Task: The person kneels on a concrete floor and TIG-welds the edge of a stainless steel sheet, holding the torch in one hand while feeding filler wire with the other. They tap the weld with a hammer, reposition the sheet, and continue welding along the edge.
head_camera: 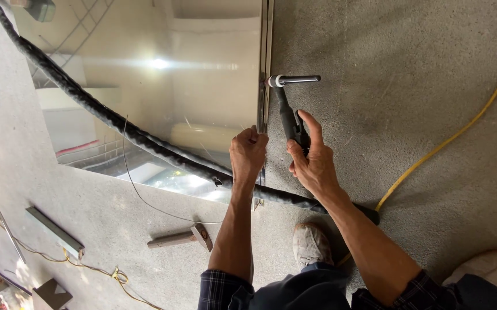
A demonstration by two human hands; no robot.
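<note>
Metal workshop: bare concrete floor (409,69), welding torch (287,109), steel sheet (202,97), hammer (182,237).

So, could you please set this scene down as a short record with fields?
Setting: concrete floor, seen from above
Workpiece: shiny stainless steel sheet lying flat, metal strip along its right edge
Right hand: grips a TIG welding torch, its tip at the strip
Left hand: pinches a thin filler rod at the same edge
Hose: black cable sleeve crossing the sheet
Nearby: hammer, yellow cable, angle bar, shoe
</note>
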